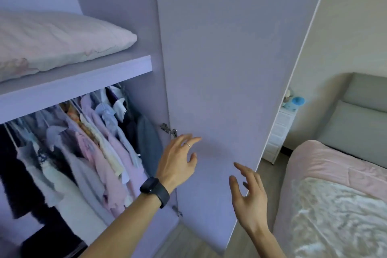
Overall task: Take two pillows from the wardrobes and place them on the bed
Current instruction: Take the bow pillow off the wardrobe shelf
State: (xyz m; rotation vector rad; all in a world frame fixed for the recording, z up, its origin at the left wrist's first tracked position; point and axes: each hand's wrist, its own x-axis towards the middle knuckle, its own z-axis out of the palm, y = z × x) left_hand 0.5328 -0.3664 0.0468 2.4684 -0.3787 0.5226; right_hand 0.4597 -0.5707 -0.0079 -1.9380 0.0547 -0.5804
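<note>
A pale pink pillow (pixel 56 42) lies on the upper shelf (pixel 88 77) of the open wardrobe, at the upper left. My left hand (pixel 178 163), with a ring and a black wristband, is spread open in front of the inner face of the wardrobe door (pixel 219 58), near its hinge. My right hand (pixel 249 192) is open too, fingers apart, lower and nearer the door's free edge. Neither hand holds anything. The bed (pixel 335 205) with a pink cover stands at the lower right.
Several garments (pixel 83 148) hang on a rail under the shelf. A white drawer unit (pixel 278 134) with a blue toy on top stands behind the door by the grey headboard (pixel 360 119). Wooden floor shows between door and bed.
</note>
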